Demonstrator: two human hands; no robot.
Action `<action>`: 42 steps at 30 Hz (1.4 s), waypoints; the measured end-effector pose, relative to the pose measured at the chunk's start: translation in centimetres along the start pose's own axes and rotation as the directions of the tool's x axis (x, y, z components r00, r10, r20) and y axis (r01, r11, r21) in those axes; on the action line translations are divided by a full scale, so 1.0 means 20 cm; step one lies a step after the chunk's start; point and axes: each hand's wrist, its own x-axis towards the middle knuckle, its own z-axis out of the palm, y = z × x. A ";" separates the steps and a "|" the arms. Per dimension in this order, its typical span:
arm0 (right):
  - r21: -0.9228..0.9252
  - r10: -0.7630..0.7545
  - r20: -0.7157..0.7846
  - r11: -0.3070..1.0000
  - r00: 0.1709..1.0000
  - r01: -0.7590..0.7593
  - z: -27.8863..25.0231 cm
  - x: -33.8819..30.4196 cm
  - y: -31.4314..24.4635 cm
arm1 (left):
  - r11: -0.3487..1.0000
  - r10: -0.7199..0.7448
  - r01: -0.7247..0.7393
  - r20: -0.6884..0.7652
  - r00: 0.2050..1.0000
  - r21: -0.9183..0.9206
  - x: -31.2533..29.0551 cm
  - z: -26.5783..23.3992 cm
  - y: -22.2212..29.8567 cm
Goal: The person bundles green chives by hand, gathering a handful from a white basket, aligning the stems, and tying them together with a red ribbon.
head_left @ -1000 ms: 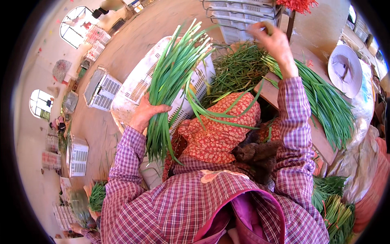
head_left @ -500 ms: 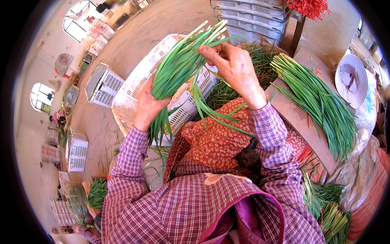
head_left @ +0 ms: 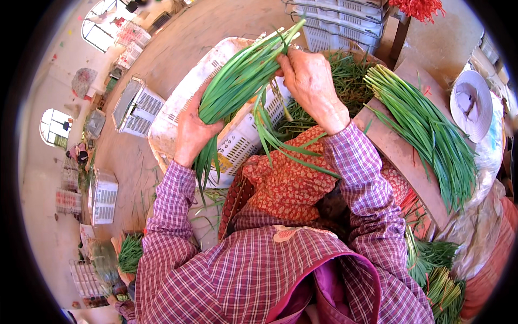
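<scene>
A thick bunch of garlic chives [head_left: 237,89] slants up and away over a white plastic crate [head_left: 181,105], its pale cut ends at the top. My left hand [head_left: 191,129] is wrapped round its lower, leafy part, and some leaves hang down past the wrist. Close to the pale ends, my right hand [head_left: 313,78] pinches at the side of the bunch, thumb against fingers. Several loose leaves [head_left: 267,132] dangle beneath it toward my red flowered apron [head_left: 291,186]. The exact stalks between those fingertips are hidden.
A trimmed pile of chives [head_left: 421,129] lies on a board [head_left: 377,135] at my right, beside a pale hat [head_left: 470,105]. Green scraps [head_left: 348,81] heap up behind my right hand. Stacked white crates [head_left: 342,24] stand at the back; tied bunches [head_left: 445,291] lie lower right.
My right hand has shifted slightly right and down along the bunch. The bunch has turned a little in my left hand, and its top ends sit a bit closer together.
</scene>
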 end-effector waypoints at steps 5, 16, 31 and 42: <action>-0.263 -0.051 -0.101 0.964 0.994 0.023 -0.05 0.09 0.09 | 0.958 -0.125 0.156 0.139 0.982 -0.241 -0.05 0.03 -0.16; -0.891 0.079 -0.020 0.451 0.997 -0.054 -0.42 -0.04 0.55 | 0.596 -0.505 0.586 0.311 0.805 -0.549 -0.16 -0.06 -0.28; 0.383 0.258 0.527 0.778 0.810 -0.497 0.24 -0.08 0.06 | 0.437 -0.484 0.590 0.375 0.791 -0.680 -0.22 -0.10 -0.21; -0.375 -0.056 0.115 0.922 0.992 0.095 -0.28 0.13 0.53 | 0.286 -0.477 0.653 0.487 0.732 -0.701 -0.31 -0.19 -0.48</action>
